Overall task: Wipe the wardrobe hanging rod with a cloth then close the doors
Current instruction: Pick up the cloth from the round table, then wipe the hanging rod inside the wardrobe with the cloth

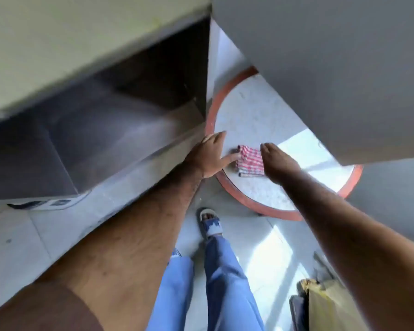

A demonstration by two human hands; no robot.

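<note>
**Entry: cloth pick-up at the round table, rod wiping not yet begun**

Nearest: two forearms, one per side, reaching forward and down; two trouser legs in blue; one sandalled foot (pixel 209 222) in view on the tiled floor; one cardboard box (pixel 330 306) at lower right.

Middle: one left hand (pixel 209 156), fingers spread, thumb tip touching the near-left edge of the cloth; one right hand (pixel 279 163), fingers loosely together, hovering just beside the cloth's right edge, holding nothing. One folded red-and-white checked cloth (pixel 250 161) lying flat on one round table (pixel 253 115) with an orange rim.

Far: one open wardrobe compartment (pixel 120 130) at left, dark inside; one wardrobe door (pixel 332 68) swung out above the table. Hanging rod: not visible.

Step judged: fetching the cloth. Next move calls for closing fingers on the cloth, lifting it clear, then turning to the wardrobe interior to find the rod
</note>
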